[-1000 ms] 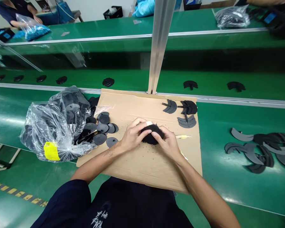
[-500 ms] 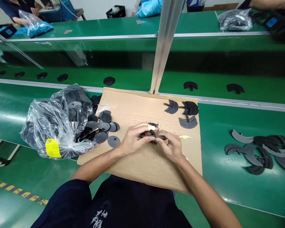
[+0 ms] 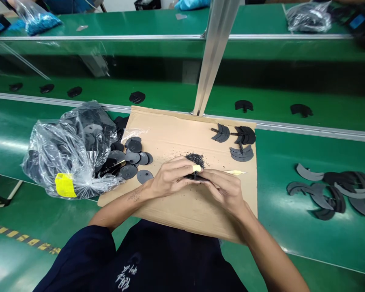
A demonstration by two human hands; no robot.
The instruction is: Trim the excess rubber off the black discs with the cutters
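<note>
Both of my hands grip a dark flat plastic part [image 3: 195,177] above the cardboard sheet [image 3: 170,134]. My left hand [image 3: 170,176] is closed on its left side, with a yellow wrap around one fingertip. Closed on the right side is my right hand [image 3: 226,186], its fingers meeting the left ones. Fingers hide most of the part's shape. Just beyond the hands lies a pile of small black bits [image 3: 195,159]. A thin pale-yellow tool with a pointed tip [image 3: 235,172] sticks out past my right hand; whether the hand holds it I cannot tell.
On the left sit a clear bag of black parts [image 3: 69,154] and loose black discs [image 3: 133,158]. Fan-shaped black parts [image 3: 241,152] lie at the cardboard's right corner. Curved black pieces [image 3: 331,190] are farther right. Behind stands a metal post [image 3: 214,61], beside a green belt [image 3: 170,97] carrying spaced parts.
The part has turned to lie flatter between my hands, and my right hand's fingers have moved closer to the left. More of the black bits shows. The camera view has tipped slightly downward.
</note>
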